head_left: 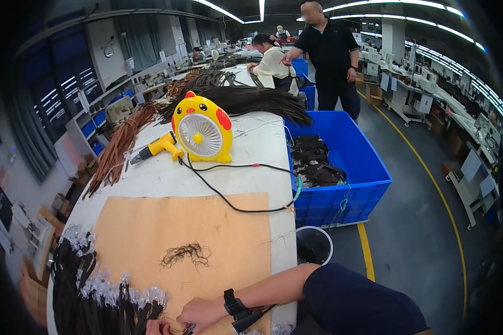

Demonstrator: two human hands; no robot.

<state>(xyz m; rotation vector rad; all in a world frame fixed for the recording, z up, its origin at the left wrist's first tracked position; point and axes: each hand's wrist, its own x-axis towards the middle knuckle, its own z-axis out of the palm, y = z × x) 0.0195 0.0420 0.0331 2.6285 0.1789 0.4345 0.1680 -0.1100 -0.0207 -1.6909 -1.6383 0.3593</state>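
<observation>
My right hand (200, 314) is low on a tan board (237, 234), its fingers curled down over a small dark and clear piece that they mostly hide. Close beside it, my left hand (157, 328) shows only in part at the lower edge, fingers drawn together; what they hold cannot be made out. Left of the hands lie bundled dark brown straps (72, 287), their ends covered in clear plastic (103, 287). A tangle of loose dark threads (187, 254) rests on the board. On my right wrist is a black band with a small box (237, 306).
Farther up the white table (151, 181) are a yellow chick-shaped fan (201, 134), a yellow hot-air gun (159, 147), a black cable (223, 196) and long strap bundles (240, 99). A blue bin (346, 201) and dark bucket (316, 245) stand right. A person (332, 56) stands beyond.
</observation>
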